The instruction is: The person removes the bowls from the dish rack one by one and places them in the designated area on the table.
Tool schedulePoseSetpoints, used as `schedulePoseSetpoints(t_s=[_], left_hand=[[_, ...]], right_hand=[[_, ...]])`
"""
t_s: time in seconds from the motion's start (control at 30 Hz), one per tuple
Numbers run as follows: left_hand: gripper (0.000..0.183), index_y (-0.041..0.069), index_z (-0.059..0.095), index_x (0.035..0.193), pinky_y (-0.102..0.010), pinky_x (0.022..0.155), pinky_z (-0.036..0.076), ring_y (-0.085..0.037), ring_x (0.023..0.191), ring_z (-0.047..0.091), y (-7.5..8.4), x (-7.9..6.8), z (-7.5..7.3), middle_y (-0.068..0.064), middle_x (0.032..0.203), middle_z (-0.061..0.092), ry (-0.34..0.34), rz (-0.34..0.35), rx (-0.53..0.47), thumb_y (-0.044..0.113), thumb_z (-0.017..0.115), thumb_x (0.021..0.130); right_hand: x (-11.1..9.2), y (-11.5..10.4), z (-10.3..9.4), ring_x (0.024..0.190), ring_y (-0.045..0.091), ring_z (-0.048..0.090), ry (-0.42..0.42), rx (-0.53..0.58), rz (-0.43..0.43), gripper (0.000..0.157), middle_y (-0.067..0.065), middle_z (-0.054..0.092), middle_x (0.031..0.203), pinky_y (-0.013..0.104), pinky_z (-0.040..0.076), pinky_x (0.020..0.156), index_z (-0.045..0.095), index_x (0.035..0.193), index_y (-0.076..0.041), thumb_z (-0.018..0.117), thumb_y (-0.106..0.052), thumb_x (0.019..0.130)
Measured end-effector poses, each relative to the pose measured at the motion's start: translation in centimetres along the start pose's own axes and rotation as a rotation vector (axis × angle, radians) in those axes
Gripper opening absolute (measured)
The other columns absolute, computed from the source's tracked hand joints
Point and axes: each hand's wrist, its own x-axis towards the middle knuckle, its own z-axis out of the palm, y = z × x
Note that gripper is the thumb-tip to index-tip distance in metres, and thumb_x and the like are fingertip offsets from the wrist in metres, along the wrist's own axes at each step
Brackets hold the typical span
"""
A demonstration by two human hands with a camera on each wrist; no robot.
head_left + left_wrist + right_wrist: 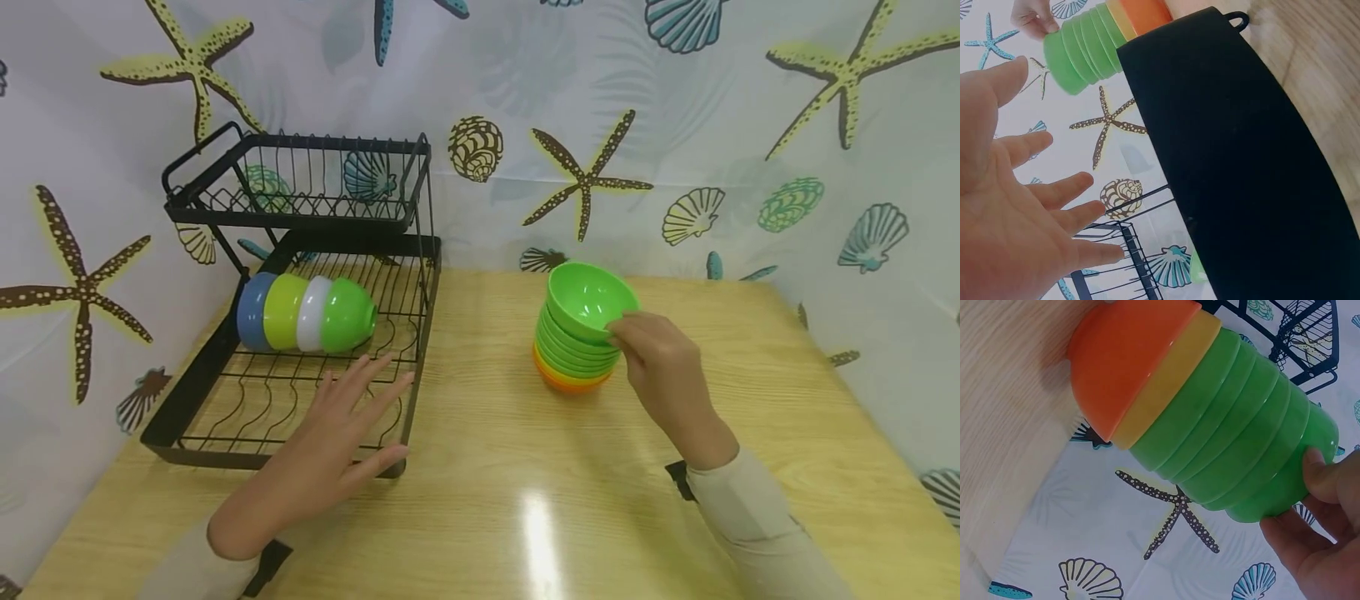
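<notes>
A stack of bowls (573, 357) stands on the table, several green ones above a yellow bowl (1169, 378) and an orange bowl (1132, 356). My right hand (667, 375) pinches the near right rim of the top green bowl (588, 296), which shows more of its side than those below. Its lower part is still within the stack. Over the front right of a black dish rack (423, 333), my left hand (326, 446) is spread with straight fingers, holding nothing. Blue, yellow, white and green bowls (348, 317) lie on their sides in the rack's lower tier.
The rack's upper tier (292, 221) overhangs the back of its lower tier. A wooden table (480, 467) extends under everything. Behind and at both sides hangs a white cloth (510, 75) printed with starfish and shells.
</notes>
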Motion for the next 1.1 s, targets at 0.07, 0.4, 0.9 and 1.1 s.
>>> schedulePoseSetpoints(t_s=[0.07,0.4,0.9,1.1], left_hand=[[0.076,0.027,0.027,0.152,-0.071,0.108,0.012,-0.034,0.146,0.011,0.1,0.0,0.0,-0.005,0.159,0.016,-0.001,-0.001,-0.004,0.039,0.067,0.089],[0.074,0.029,0.024,0.153,-0.071,0.109,0.011,-0.032,0.147,0.009,0.2,0.1,-0.3,-0.005,0.159,0.015,-0.019,-0.019,-0.01,0.04,0.063,0.092],[0.072,0.029,0.025,0.153,-0.069,0.109,0.015,-0.031,0.146,0.011,0.3,0.1,-0.1,-0.004,0.16,0.014,-0.007,0.008,-0.005,0.04,0.062,0.092],[0.073,0.027,0.023,0.153,-0.068,0.11,0.014,-0.032,0.146,0.013,0.4,0.3,-0.2,-0.007,0.159,0.016,-0.029,-0.01,-0.012,0.042,0.061,0.093]], right_hand=[[-0.2,0.1,0.1,0.09,0.034,0.065,-0.016,-0.007,-0.004,0.017,0.018,0.069,0.09,0.046,0.057,0.078,0.071,0.089,0.004,0.071,0.015,0.076],[-1.0,0.3,0.1,0.098,0.035,0.062,-0.115,-0.027,0.019,0.024,0.019,0.066,0.099,0.045,0.055,0.083,0.072,0.096,0.004,0.064,0.02,0.079],[-1.3,0.3,-0.1,0.104,0.034,0.059,-0.147,-0.024,0.012,0.023,0.019,0.065,0.105,0.045,0.053,0.088,0.069,0.102,0.005,0.068,0.014,0.08],[-1.3,0.2,-0.3,0.106,0.035,0.059,-0.156,-0.023,-0.001,0.022,0.02,0.065,0.108,0.047,0.052,0.09,0.068,0.106,0.005,0.068,0.007,0.084]])
